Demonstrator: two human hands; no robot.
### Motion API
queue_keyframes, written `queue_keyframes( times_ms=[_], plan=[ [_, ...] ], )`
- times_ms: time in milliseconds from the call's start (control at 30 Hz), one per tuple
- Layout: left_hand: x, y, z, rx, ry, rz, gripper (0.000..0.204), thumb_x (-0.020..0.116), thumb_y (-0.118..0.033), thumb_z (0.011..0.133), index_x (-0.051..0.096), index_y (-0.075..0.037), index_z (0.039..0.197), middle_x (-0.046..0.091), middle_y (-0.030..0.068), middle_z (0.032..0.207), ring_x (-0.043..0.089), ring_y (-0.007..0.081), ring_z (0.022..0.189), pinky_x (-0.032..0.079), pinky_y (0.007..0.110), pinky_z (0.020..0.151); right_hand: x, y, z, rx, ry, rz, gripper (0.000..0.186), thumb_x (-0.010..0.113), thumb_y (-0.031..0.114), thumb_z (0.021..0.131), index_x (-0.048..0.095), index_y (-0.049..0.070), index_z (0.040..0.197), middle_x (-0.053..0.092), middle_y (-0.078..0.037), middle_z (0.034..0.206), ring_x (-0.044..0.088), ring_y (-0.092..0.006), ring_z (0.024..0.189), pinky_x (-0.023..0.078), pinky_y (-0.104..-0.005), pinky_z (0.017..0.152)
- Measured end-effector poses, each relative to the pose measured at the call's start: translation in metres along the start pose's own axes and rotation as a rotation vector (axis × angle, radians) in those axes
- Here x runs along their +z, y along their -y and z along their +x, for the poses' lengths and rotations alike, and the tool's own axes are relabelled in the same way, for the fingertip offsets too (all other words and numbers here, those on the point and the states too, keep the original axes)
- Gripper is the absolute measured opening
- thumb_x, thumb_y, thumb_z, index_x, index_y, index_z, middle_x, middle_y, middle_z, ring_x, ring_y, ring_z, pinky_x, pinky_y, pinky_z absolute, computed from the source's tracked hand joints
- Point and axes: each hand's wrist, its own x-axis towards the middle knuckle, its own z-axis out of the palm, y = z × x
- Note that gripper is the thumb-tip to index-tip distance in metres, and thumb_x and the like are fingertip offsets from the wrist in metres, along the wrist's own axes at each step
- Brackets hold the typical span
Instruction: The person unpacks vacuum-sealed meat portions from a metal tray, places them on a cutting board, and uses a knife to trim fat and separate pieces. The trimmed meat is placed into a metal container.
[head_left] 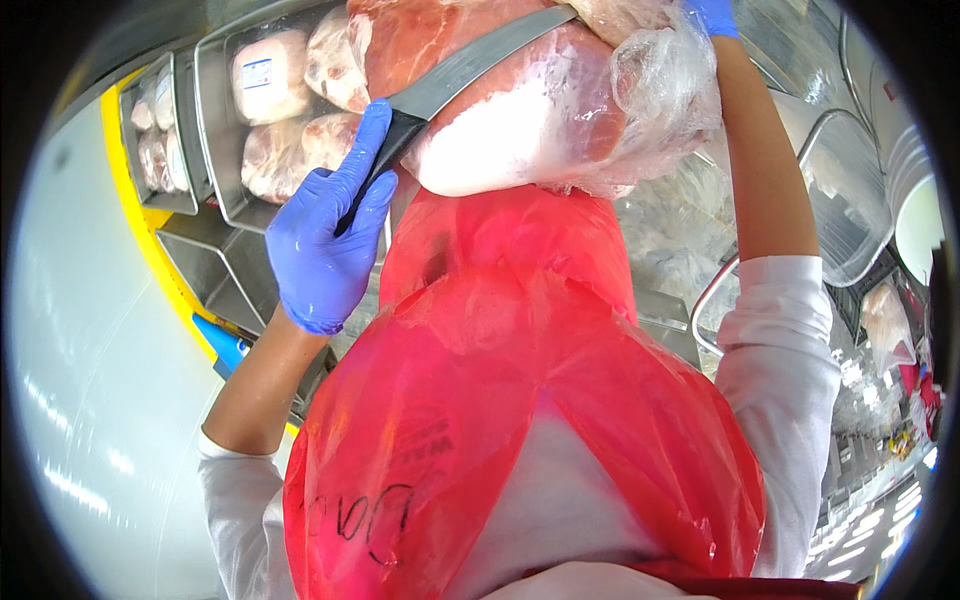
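In a blue glove, my left hand point(322, 245) grips the black handle of a butcher knife point(485, 62). Its index finger stretches along the handle toward the blade. The wide, curved blade points up and to the right and lies across or just over a large piece of raw meat point(525, 115); contact is hard to tell. Clear plastic wrap point(665, 95) is bunched over the meat's right side. At the top edge, beside that wrap, only a part of my gloved right hand point(714, 16) shows. Its fingers are cut off by the frame.
To the left, a metal pan point(210, 130) holds several packaged meat pieces point(272, 80), with a smaller filled pan point(187, 135) beside it. A yellow edge point(135, 190) curves past them. Clear plastic point(680, 215), a clear tub point(850, 190) and a white bucket point(920, 235) stand on the right. A red plastic apron point(500, 270) covers my front.
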Motion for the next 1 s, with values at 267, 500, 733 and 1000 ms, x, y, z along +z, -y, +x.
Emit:
queue_keyframes(
  times_ms=[267, 500, 733, 1000],
  plan=[
    [-0.083, -0.003, 0.056, -0.103, 0.315, -0.139, 0.037, 0.061, -0.010, 0.095, 0.060, -0.007, 0.131, 0.066, 0.0056, 0.123, 0.058, 0.0097, 0.106, 0.043, 0.026, 0.098, -0.014, -0.027, 0.011, -0.080, -0.038, -0.107, 0.056, 0.071, 0.025, 0.079, 0.057, 0.005, 0.130, 0.067, -0.015, 0.109, 0.064, -0.0222, 0.091, 0.052, -0.0342, 0.079],
    [-0.124, 0.008, 0.101, 0.118, 0.416, 0.403, 0.036, 0.063, -0.017, 0.095, 0.062, -0.009, 0.130, 0.071, 0.0094, 0.108, 0.065, 0.0124, 0.093, 0.052, 0.026, 0.083, -0.019, -0.124, 0.054, -0.846, -0.292, -0.874, 0.058, 0.072, 0.029, 0.079, 0.056, 0.002, 0.128, 0.066, -0.014, 0.100, 0.063, -0.0217, 0.083, 0.053, -0.0351, 0.073],
    [-0.116, -0.040, 0.142, 0.377, 0.539, 0.350, 0.037, 0.063, -0.016, 0.094, 0.061, -0.011, 0.131, 0.071, 0.0093, 0.109, 0.065, 0.0142, 0.092, 0.051, 0.027, 0.085, 0.003, -0.017, -0.004, -0.004, -0.027, -0.041, 0.052, 0.071, 0.031, 0.079, 0.059, -0.001, 0.119, 0.065, -0.013, 0.090, 0.061, -0.0188, 0.069, 0.052, -0.0348, 0.059],
    [-0.078, -0.014, 0.114, 0.003, 0.461, 0.114, 0.043, 0.065, -0.009, 0.091, 0.060, -0.016, 0.133, 0.066, 0.0114, 0.100, 0.057, 0.0135, 0.082, 0.047, 0.029, 0.078, -0.001, 0.038, -0.033, 0.111, 0.044, -0.101, 0.049, 0.069, 0.027, 0.081, 0.059, 0.000, 0.121, 0.067, -0.012, 0.090, 0.062, -0.0191, 0.070, 0.051, -0.0356, 0.062]
  ],
)
